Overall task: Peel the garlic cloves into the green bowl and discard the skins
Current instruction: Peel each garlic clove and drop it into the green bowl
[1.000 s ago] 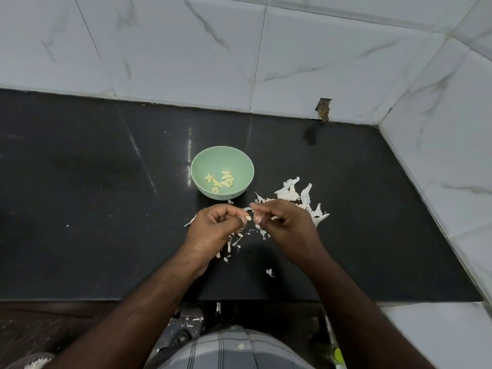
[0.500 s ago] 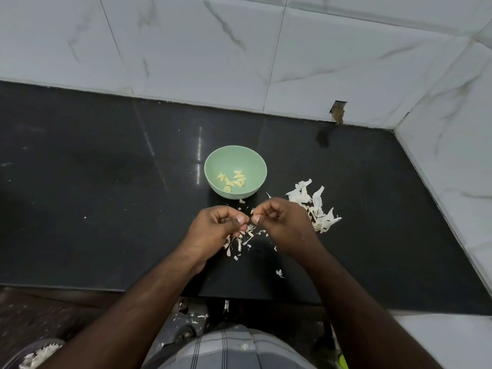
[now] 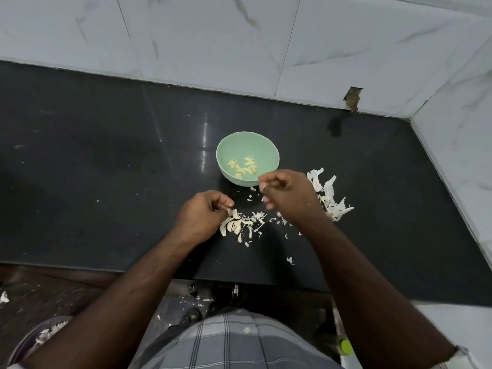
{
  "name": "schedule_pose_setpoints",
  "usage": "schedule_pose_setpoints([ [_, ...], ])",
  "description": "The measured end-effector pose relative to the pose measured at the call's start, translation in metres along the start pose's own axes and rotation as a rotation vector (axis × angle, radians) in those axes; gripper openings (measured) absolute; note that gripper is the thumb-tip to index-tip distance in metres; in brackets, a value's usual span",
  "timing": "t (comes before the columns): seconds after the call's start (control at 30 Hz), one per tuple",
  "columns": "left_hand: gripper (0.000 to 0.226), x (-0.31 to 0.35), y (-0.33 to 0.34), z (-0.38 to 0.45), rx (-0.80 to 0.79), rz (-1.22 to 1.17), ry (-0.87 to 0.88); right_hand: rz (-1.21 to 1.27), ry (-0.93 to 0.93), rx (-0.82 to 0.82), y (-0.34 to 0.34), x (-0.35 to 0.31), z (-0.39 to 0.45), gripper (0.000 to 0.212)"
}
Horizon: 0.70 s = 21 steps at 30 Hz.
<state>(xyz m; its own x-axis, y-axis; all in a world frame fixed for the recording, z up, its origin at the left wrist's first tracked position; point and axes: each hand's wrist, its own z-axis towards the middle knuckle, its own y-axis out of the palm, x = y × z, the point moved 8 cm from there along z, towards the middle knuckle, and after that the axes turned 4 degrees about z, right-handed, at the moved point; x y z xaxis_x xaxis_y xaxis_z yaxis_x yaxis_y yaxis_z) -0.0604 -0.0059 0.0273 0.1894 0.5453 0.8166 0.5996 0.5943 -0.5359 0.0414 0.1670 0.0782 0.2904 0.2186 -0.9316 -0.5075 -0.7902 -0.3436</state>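
Note:
The green bowl (image 3: 226,153) stands on the black counter and holds several peeled garlic cloves (image 3: 243,167). My right hand (image 3: 288,197) hovers at the bowl's near rim, thumb and forefinger pinched together on a small garlic clove that the fingers mostly hide. My left hand (image 3: 203,218) is lower and to the left, its fingers curled with the thumb against the forefinger and nothing visible in them. Just right of its fingertips lies a heap of garlic skins (image 3: 235,225). A larger pile of white skins (image 3: 330,194) lies partly hidden behind my right hand.
The black counter (image 3: 106,169) ends at marble-tiled walls behind and to the right. Its front edge runs just below my forearms. Skin scraps (image 3: 290,260) dot the counter and the floor. A round container with skins (image 3: 40,336) sits at bottom left.
My hands, joined on one clove before, have parted. The right hand has risen to the bowl's near rim and the left has stayed low by the skins. The view has shifted left.

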Motion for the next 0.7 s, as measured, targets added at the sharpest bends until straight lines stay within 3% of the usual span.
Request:
schedule_pose_setpoints([
  [0.2, 0.006, 0.021, 0.031, -0.013, -0.075, 0.208, 0.105, 0.266, 0.304, -0.077, 0.006, 0.063, -0.038, 0.009],
  [0.37, 0.011, 0.024, 0.034, -0.008, -0.065, 0.261, 0.099, 0.106, 0.556, -0.392, 0.007, 0.101, -0.076, 0.008],
  [0.4, 0.011, 0.023, 0.032, -0.006, -0.053, 0.256, 0.091, 0.163, 0.544, -0.372, 0.008, 0.103, -0.077, 0.006],
  [0.5, 0.010, 0.021, 0.027, -0.003, -0.022, 0.231, 0.073, 0.369, 0.272, 0.010, -0.009, 0.092, -0.053, 0.011],
  [0.57, 0.010, 0.018, 0.023, -0.004, 0.001, 0.213, 0.059, 0.439, 0.163, 0.140, -0.012, 0.080, -0.041, 0.017],
  [0.7, 0.010, 0.011, 0.018, -0.005, 0.029, 0.184, 0.032, 0.551, 0.326, -0.093, 0.033, 0.078, -0.037, 0.022],
])
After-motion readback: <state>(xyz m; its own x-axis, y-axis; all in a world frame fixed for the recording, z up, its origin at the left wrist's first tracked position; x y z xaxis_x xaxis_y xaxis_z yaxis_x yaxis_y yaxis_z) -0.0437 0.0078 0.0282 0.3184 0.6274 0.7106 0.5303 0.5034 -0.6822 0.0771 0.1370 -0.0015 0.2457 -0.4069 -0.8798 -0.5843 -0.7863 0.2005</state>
